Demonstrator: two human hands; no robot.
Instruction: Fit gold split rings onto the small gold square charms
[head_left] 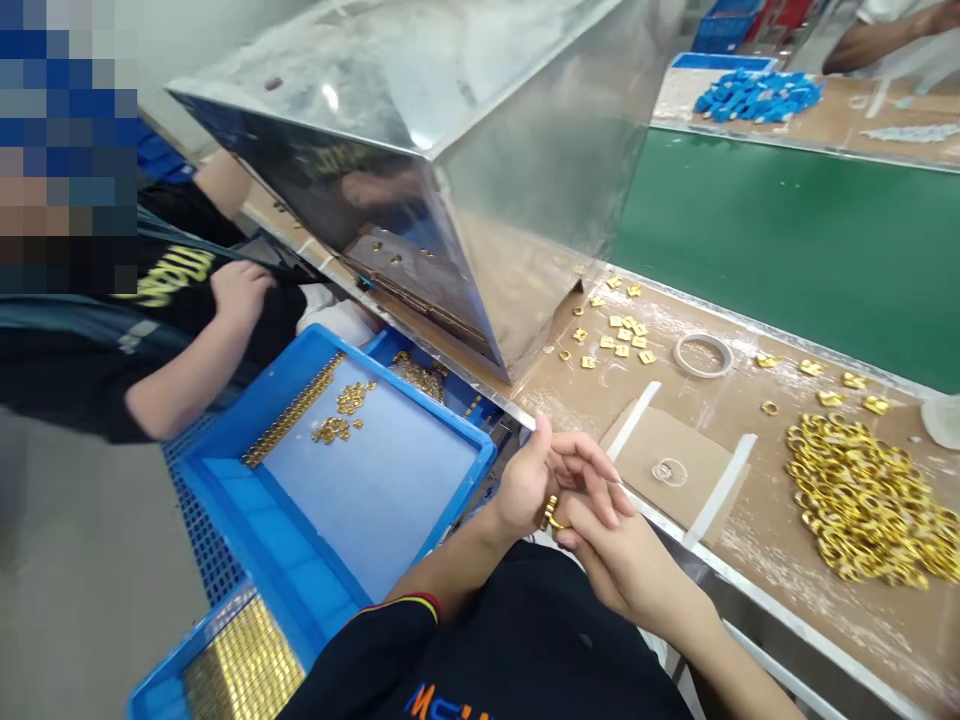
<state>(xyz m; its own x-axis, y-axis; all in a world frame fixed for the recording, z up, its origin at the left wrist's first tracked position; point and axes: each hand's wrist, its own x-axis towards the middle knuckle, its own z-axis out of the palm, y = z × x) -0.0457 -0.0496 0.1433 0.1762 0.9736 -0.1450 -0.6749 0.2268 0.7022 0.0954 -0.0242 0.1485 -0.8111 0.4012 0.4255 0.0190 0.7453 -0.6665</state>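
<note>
My hands are together in front of my body, at the table's near edge. My left hand (526,482) is turned palm up, its fingers stretched towards the other hand. My right hand (616,560) is closed, pinching a small gold ring-shaped piece (553,514) beside the left palm. Fingers hide part of that piece. Just beyond my hands lies a taped cardboard sheet (701,500) with a small clear disc (669,471) on it. A heap of gold rings (870,500) lies to the right, and several square-topped gold pieces (626,335) are scattered farther back.
A large metal hood (525,210) rises ahead. Left of me, a blue tray (375,400) holds small gold pieces; a lower blue crate (161,690) holds gold rows. A tape roll (703,355) lies on the table. Beyond is a green belt (787,240). A co-worker's arm (199,370) is at left.
</note>
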